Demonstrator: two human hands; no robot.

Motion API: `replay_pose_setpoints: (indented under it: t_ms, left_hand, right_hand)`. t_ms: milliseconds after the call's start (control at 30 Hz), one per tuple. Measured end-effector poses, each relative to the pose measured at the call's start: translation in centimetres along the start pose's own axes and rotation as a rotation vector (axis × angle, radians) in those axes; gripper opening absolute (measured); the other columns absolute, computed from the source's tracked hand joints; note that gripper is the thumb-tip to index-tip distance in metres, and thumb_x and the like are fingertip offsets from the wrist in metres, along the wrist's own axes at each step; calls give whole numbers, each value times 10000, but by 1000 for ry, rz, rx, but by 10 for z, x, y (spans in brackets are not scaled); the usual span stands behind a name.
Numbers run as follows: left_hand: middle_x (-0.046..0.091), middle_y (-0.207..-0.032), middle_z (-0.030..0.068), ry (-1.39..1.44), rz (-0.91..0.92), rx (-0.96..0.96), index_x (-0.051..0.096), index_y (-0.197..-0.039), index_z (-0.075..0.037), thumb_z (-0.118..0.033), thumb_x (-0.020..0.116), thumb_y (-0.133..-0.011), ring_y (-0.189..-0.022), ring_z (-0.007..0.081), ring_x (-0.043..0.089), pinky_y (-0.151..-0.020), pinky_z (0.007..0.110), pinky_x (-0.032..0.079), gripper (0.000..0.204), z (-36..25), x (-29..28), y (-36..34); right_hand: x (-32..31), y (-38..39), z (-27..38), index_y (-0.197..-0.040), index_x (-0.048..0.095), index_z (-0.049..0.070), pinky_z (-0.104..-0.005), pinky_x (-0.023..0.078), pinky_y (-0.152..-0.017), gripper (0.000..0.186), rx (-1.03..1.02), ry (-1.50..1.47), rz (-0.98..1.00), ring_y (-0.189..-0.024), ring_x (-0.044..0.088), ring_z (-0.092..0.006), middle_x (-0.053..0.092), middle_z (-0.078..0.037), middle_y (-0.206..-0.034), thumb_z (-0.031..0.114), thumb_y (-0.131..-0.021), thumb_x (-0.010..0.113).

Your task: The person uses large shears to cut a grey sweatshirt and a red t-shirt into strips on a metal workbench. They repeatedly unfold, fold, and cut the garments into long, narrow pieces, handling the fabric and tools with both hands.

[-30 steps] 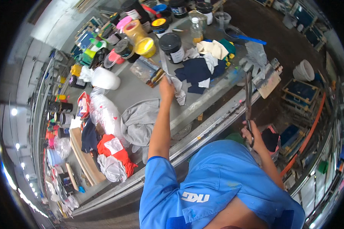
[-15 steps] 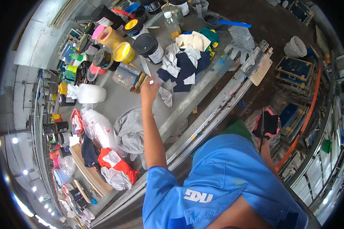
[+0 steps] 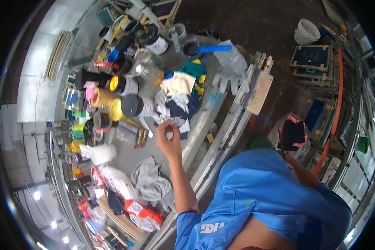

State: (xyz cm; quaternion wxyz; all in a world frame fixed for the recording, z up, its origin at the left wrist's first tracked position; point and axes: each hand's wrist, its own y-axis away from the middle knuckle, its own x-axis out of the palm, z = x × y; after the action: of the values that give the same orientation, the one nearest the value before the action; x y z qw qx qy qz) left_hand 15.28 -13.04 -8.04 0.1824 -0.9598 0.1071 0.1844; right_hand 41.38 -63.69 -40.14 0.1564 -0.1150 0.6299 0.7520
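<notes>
Several heaped cloth scraps [image 3: 178,85] lie at one o'clock from the left hand [image 3: 170,143], probably for easy reach; its finger and thumb curl together, any grip unclear. The right hand [image 3: 287,157], mostly hidden, cannot be judged. A black-lidded tub [image 3: 140,105] crowds ten o'clock; room opens at eight; the worktop's [image 3: 198,133] edge runs near at three.
</notes>
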Motion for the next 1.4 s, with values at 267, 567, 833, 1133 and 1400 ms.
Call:
replay_pose_setpoints:
  t_ms: [267, 567, 833, 1133, 1400]
  left_hand:
    - [610, -1105, 142, -120, 34, 907, 662, -1018, -39, 51, 647, -751, -957, 308, 620, -806, 363, 507, 282, -152, 179, -196]
    - [510, -1360, 154, -246, 319, 587, 630, -1214, -115, 38, 592, -851, -913, 246, 667, -739, 307, 545, 396, -55, 315, -361]
    - [678, -1083, 85, -126, 175, 165, 665, -1159, -114, -84, 672, -866, -920, 156, 651, -807, 301, 534, 295, -72, 150, -239]
    - [703, -916, 68, 98, -111, -110, 680, -1047, -11, -89, 616, -920, -787, 114, 653, -744, 253, 517, 163, 20, -34, 16]
    - [703, -878, 89, -49, -522, -589, 689, -1009, -26, -105, 664, -874, -801, 162, 653, -718, 295, 502, 158, 100, -135, 252]
  right_hand:
    - [-21, -83, 1, -1048, 655, 6, -427, 483, -708, 564, -242, -232, -160, -802, 639, -288, 669, -181, -880, 540, -895, 562]
    - [-67, -28, 8, -1008, 623, -121, -426, 492, -774, 877, 46, -609, 7, -972, 631, -277, 634, -204, -934, 723, -773, 605]
    - [-117, -56, -4, -1126, 586, -88, -421, 478, -873, 698, 131, -352, 87, -1071, 597, -287, 615, -220, -1090, 542, -834, 663]
    - [-150, -42, 114, -1142, 576, -81, -414, 473, -886, 669, -220, 41, 46, -1079, 593, -286, 610, -217, -1110, 507, -838, 670]
    - [-79, 38, 141, -1157, 568, -75, -407, 469, -897, 644, -413, 222, 105, -1086, 590, -285, 606, -215, -1128, 476, -842, 676]
